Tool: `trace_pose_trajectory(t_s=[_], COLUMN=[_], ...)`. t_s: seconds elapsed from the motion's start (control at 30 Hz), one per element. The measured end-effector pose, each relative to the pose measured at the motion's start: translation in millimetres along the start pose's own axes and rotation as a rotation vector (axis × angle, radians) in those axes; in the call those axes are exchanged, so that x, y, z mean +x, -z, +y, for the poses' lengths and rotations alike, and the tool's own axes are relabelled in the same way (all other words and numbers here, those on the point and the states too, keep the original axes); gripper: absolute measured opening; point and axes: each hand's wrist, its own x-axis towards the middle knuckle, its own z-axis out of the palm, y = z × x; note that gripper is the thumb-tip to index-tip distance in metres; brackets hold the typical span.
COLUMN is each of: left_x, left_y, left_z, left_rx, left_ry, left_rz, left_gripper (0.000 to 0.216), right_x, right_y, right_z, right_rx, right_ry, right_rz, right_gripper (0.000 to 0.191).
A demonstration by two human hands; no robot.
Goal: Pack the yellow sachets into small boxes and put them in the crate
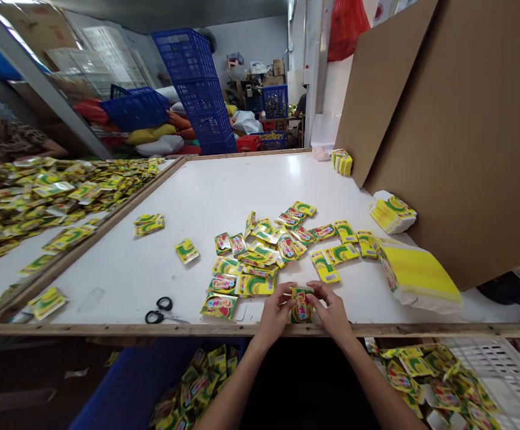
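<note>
My left hand (276, 312) and my right hand (330, 312) meet at the near edge of the white table (224, 191). Both pinch one small yellow-green packet (301, 304) held upright between them. Just beyond my fingers lies a loose spread of several similar packets (268, 251) scattered flat on the table. A thick stack of flat yellow cards (414, 276) sits to the right of my right hand.
Black scissors (161, 310) lie near the front edge at left. Brown cardboard sheets (457, 119) lean at right. A smaller packet stack (391, 213) is behind. Blue bin (120, 388) and white basket (505, 382) hold packets below. Another person (13, 137) sits far left.
</note>
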Motion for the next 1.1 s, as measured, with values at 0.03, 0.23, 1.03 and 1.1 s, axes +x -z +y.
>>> trace_pose_trajectory(t_s=[0.03,0.23,1.03,1.1], left_x=[1,6,16,17], left_y=[1,0,-22,-22], left_z=[-1,-3,13,11], left_rx=[0.003,0.01,0.071,0.065], left_ry=[0.005,-0.003,-0.048,-0.056], left_rz=[-0.004,0.009,0.243,0.219], left_gripper=[0.031,0.023,0.013,0.013], right_x=[2,18,17,18], right_y=[0,-2,7,8], right_z=[-1,-2,-10,-9], right_rx=[-0.003,-0.063,-0.174,-0.116], right_ry=[-0.006,0.081,0.035,0.022], right_rz=[-0.031,-0.051,-0.003,-0.024], right_gripper=[0.026,0.025,0.027,0.026])
